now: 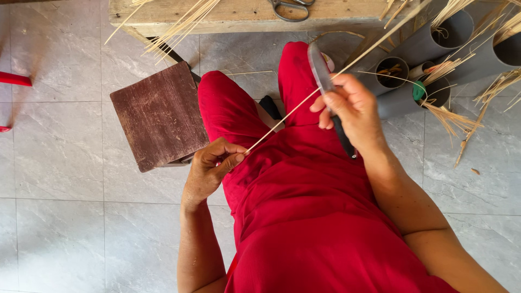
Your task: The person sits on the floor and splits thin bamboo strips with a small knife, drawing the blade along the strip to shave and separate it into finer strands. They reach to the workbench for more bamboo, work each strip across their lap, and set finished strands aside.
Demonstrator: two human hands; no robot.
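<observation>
My left hand (213,165) pinches the near end of a long thin bamboo strip (282,120) between thumb and fingers, just above my red-clothed lap. The strip runs up and to the right, past my right hand (350,111). That hand grips a knife (321,70) by its black handle, the grey blade pointing away from me and lying against the strip. Both hands hover over my legs.
A small dark wooden stool (157,116) stands left of my knees. Grey plastic tubes (450,38) holding bamboo slivers lie at the upper right, loose strips around them. A wooden bench (239,13) at the top carries scissors (290,8) and more strips. The floor is grey tile.
</observation>
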